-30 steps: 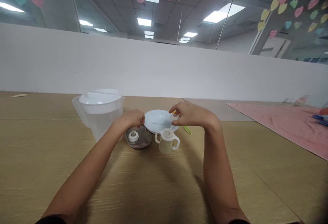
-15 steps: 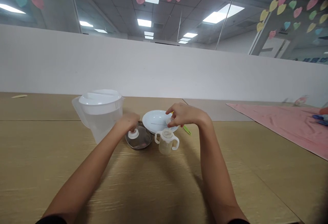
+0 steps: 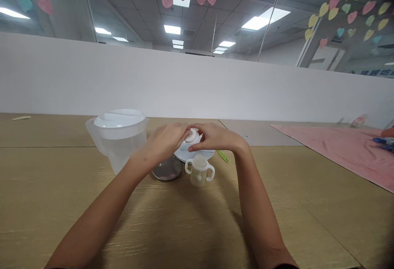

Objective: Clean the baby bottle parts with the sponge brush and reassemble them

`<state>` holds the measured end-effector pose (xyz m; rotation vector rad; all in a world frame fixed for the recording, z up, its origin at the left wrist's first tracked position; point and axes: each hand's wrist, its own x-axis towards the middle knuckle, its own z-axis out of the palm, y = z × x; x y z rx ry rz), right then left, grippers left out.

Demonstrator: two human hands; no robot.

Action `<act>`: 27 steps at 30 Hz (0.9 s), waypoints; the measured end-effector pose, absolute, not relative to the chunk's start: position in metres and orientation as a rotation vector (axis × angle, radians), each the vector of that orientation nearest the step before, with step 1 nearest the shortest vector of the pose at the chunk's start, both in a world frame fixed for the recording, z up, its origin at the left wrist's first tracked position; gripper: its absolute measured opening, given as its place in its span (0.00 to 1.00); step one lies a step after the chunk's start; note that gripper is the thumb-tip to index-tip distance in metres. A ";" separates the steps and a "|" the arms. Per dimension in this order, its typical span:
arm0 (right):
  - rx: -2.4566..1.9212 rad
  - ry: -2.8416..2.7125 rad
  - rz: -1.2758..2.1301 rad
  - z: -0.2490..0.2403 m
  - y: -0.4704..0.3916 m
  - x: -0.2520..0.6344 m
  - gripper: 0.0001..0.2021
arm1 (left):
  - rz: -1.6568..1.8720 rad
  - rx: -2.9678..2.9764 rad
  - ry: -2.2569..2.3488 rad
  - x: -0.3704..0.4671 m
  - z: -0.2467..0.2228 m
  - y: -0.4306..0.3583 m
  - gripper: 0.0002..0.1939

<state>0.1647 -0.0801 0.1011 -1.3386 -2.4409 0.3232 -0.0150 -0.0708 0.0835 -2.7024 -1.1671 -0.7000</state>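
My left hand [image 3: 166, 141] is pinching the white ring [image 3: 192, 137], my right hand [image 3: 217, 136] arching half-open beside; nearer me than the grip, the handled cup [image 3: 198, 176] is standing ringless.

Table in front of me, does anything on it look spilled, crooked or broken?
I see no spill or damage. The pitcher and the two-handled bottle stand upright on the table. The only untidy thing is the pink cloth at the right, which looks a bit wrinkled.
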 end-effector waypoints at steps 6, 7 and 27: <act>-1.309 -2.509 0.294 0.102 -0.084 0.166 0.19 | -0.837 -2.893 -1.031 -0.011 0.090 -0.095 0.14; -1.305 -2.531 0.314 0.104 -0.087 0.169 0.19 | -0.872 -2.923 -1.003 -0.012 0.091 -0.097 0.14; -1.097 -2.630 0.602 0.120 -0.101 0.180 0.24 | -1.258 -3.465 -0.849 -0.024 0.090 -0.078 0.15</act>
